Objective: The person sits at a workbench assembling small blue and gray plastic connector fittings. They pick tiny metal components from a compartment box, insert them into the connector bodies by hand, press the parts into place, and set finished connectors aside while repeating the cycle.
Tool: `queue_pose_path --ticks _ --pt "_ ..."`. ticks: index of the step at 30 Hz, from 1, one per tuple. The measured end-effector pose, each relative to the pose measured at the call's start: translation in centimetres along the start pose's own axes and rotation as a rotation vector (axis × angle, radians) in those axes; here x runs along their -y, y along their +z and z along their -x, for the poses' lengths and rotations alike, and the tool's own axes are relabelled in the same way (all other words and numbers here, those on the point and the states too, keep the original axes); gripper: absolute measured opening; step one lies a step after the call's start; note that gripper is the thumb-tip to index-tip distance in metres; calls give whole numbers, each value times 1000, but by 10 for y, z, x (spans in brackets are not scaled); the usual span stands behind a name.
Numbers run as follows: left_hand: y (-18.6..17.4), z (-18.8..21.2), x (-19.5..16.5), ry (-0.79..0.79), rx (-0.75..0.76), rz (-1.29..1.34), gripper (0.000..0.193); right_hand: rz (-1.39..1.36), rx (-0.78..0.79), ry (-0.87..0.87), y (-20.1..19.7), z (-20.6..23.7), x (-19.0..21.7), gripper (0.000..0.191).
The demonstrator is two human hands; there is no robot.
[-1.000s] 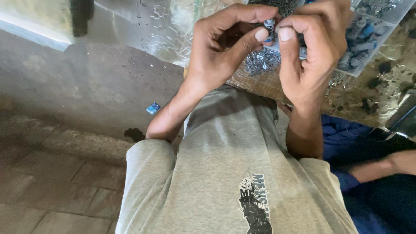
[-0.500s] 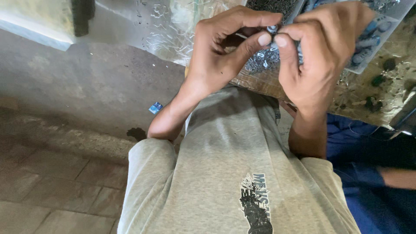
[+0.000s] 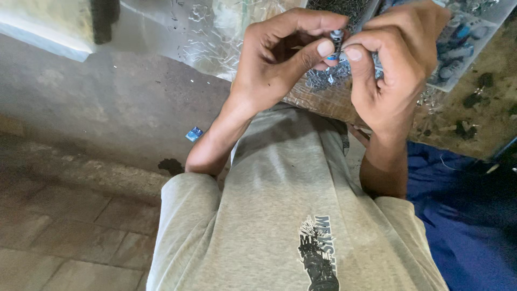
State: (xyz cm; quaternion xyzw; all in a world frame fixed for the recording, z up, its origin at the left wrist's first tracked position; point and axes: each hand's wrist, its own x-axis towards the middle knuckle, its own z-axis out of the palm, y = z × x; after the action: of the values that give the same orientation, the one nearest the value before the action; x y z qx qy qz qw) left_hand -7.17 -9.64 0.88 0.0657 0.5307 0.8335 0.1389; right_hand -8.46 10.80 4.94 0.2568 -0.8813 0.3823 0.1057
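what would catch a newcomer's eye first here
First the two hands at top centre, the left hand and right hand, pinching one small metal part between their fingertips. Just behind them lies a tray of small parts, and a tiny blue piece sits alone on the floor, left.

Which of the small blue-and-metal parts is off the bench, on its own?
The small blue part lying on the grey floor, left of the left forearm. The others sit in the tray on the bench, or are pinched between the left hand and right hand.
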Motion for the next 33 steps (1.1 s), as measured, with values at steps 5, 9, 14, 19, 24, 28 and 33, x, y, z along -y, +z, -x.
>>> queue_pose_path --ticks 5,9,14,19,24,28,33 --pt "1 0 -1 9 -10 -4 23 56 10 -46 -1 -1 3 21" --pt "2 2 2 2 -23 -3 23 76 -7 -93 -2 1 3 19" --pt "-5 3 4 -12 18 85 21 12 17 110 1 12 -3 16" --pt "-6 4 5 1 33 113 19 -114 46 136 4 16 -2 7" --pt "-5 6 6 -16 6 143 20 -93 61 111 -3 9 8 3" --pt "-7 3 2 29 12 44 20 -2 51 12 -4 7 6 6" --pt "-7 3 -4 60 29 -110 19 45 126 -15 -9 14 -3 10"
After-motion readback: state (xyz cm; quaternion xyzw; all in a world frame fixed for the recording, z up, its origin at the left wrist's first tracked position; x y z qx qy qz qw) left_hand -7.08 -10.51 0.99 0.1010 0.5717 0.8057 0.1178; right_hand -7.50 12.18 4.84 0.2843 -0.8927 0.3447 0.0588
